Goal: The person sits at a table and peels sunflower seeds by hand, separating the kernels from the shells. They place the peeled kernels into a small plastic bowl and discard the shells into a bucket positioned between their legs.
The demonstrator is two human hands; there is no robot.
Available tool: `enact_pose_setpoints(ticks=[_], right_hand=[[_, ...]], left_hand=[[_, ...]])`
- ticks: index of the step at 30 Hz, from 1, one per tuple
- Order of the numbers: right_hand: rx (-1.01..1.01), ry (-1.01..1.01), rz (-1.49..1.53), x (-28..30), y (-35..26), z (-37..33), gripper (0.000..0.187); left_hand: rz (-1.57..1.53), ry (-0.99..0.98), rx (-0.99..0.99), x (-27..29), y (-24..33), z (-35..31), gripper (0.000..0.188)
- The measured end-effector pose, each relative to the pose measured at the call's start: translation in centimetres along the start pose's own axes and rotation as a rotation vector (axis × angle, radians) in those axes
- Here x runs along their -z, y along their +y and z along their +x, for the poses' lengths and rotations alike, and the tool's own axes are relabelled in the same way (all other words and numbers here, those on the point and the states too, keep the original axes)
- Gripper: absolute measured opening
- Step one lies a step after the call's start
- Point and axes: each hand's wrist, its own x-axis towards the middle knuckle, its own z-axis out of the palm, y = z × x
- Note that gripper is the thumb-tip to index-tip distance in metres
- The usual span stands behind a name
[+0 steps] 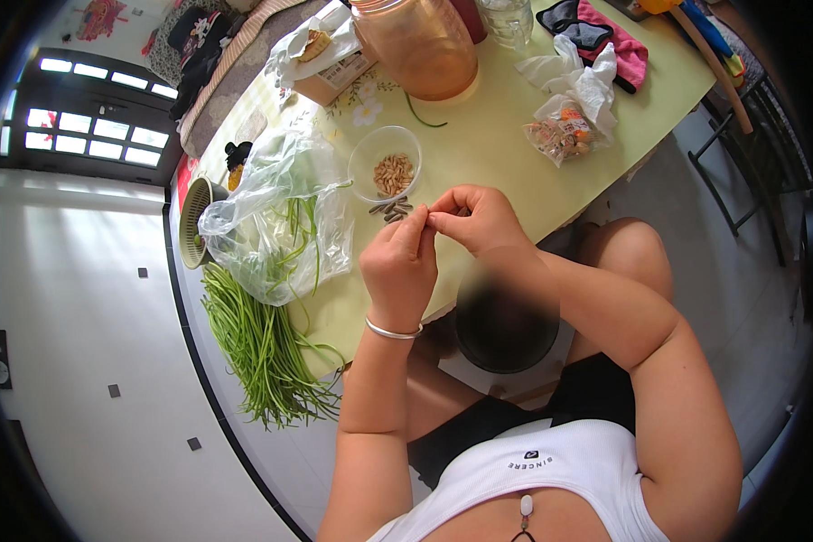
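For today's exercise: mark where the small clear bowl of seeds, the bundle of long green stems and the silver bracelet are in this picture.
Small clear bowl [370, 149], head view, on its near-left rim.
Bundle of long green stems [257, 348], head view, on the middle of the bundle.
Silver bracelet [390, 332], head view, on the band at the left wrist.

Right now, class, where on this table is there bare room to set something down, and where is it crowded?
Bare tabletop lies between the small bowl, the amber jar and the snack bag. Another strip sits by the left hand. It is crowded at the table's left, with the plastic bag and green stems.
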Motion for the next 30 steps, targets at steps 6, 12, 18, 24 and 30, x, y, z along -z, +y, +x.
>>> enact_pose_setpoints(ticks=[6, 12, 18, 24, 30], right_hand=[[0.121, 0.024, -0.185, -0.5, -0.3, -0.7, 0.012], [0.098, 0.010, -0.119, -0.4, 0.1, -0.4, 0.012], [0.099, 0.006, -0.101, -0.4, 0.1, -0.4, 0.013], [0.177, 0.011, -0.249, -0.5, -0.3, -0.6, 0.012], [-0.107, -0.129, 0.087, 0.9, -0.8, 0.4, 0.007]], left_hand=[[0.073, -0.015, -0.059, -0.1, 0.5, -0.3, 0.021], [0.080, -0.044, 0.030, -0.1, 1.3, -0.6, 0.026], [0.033, -0.003, 0.000, -0.1, 0.9, -0.7, 0.022], [0.098, -0.019, 0.011, 0.2, 1.1, -0.7, 0.029], [-0.777, -0.047, 0.516, 0.5, 0.5, -0.6, 0.022]])
